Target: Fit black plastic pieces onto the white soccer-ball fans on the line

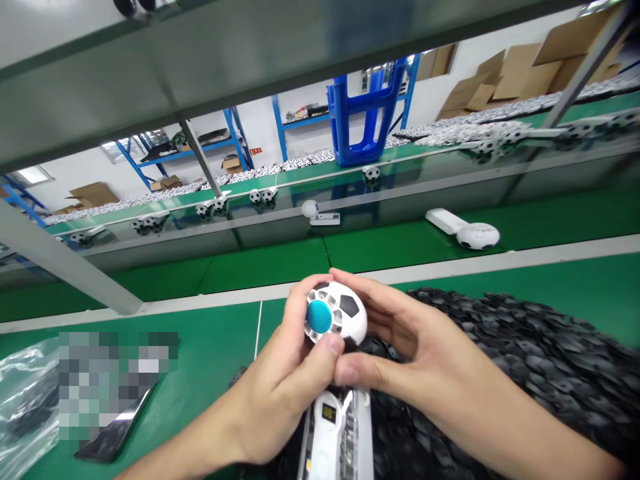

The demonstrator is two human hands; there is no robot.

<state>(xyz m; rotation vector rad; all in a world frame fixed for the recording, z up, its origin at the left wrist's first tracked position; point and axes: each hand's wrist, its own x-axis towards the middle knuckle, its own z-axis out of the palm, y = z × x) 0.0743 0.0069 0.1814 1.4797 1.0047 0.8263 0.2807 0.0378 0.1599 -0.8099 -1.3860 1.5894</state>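
Between my two hands is a small handheld fan with a white, football-patterned head (354, 320). A round teal disc (319, 317) sits in the middle of its grille. My left hand (280, 380) wraps the head from the left, its thumb pressed on the lower front. My right hand (415, 340) cups the right side, thumb and fingers touching the head's edge. Below the thumbs a white handle (327, 450) with a small dark display (329, 413) points towards me; clear sides show parts inside. The join between head and handle is hidden by my thumbs.
Many thin black pieces (500, 353) are heaped at the right. A blurred-out dark device (113, 427) and a clear plastic bag (25, 400) lie left. Two white fans (477, 235) (325, 219) rest on the green conveyor beyond. A blue plastic stool (360, 153) stands farther back; a shelf (250, 67) spans overhead.
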